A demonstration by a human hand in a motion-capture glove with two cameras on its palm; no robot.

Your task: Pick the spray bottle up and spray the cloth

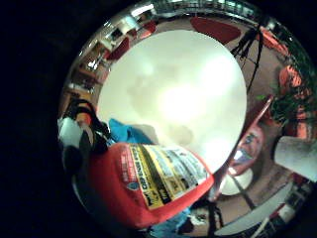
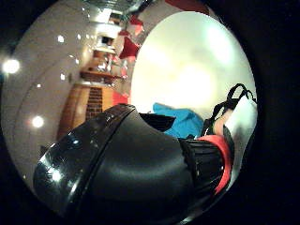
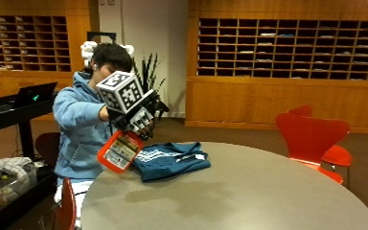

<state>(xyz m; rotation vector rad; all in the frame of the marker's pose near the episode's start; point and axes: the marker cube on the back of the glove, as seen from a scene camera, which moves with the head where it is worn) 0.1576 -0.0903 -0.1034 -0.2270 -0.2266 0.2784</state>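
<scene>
In the outside view my gloved right hand grips a red spray bottle by its neck and holds it tilted above the near left part of the round table. A folded blue cloth lies on the table just beside and below the bottle. The little finger side palm view shows the bottle's red body with its yellow and white label and a strip of blue cloth behind it. In the thumb side palm view the black spray head fills the foreground, with the cloth beyond it.
A red chair stands at the table's far right. At the left is a black cart with a laptop. Wooden pigeonhole shelves line the back wall. The person sits at the table's left edge.
</scene>
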